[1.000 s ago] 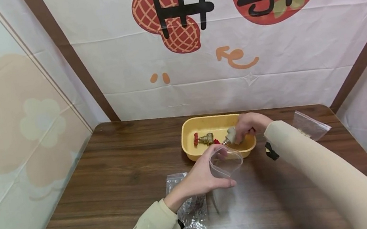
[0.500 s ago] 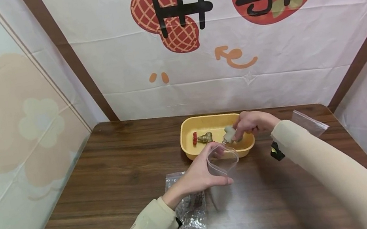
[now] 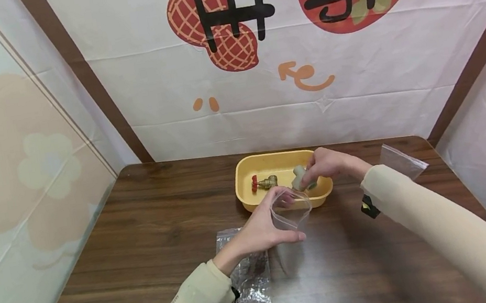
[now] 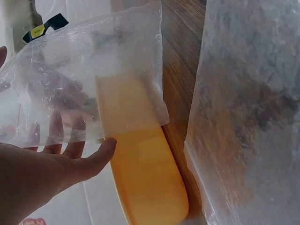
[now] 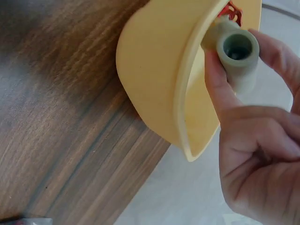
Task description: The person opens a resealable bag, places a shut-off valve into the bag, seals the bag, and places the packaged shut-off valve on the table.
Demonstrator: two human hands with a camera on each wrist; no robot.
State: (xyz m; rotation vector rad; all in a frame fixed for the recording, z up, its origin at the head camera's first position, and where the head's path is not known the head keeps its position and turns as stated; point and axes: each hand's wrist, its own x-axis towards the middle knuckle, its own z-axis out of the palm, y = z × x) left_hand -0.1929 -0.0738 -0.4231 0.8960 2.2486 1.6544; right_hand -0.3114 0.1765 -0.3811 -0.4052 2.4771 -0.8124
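Note:
My left hand [image 3: 260, 228] holds a clear zip-lock bag [image 3: 293, 219] with its mouth spread wide, fingers at the far side and thumb at the near side. In the left wrist view the bag [image 4: 126, 51] hangs in front of the yellow tub. My right hand [image 3: 328, 163] pinches a grey-green plastic valve [image 3: 299, 177] over the tub's right half. Close up, the valve [image 5: 241, 70] shows a round socket end towards the camera and a red handle [image 5: 232, 11] behind. A brass gate valve [image 3: 267, 183] with a red handwheel lies in the tub, left of the hands.
The yellow tub [image 3: 251, 204] stands at the back of the wooden table [image 3: 141, 231]. A zip-lock bag with dark contents [image 3: 252, 277] lies under my left wrist. Another clear zip-lock bag [image 3: 399, 161] lies at the back right, beyond the right sleeve. A printed cloth wall [image 3: 220, 128] rises behind.
My right hand has raised the grey-green valve and brought it slightly left, nearer the bag. Its red handle is now hidden in the head view. The left hand keeps holding the bag.

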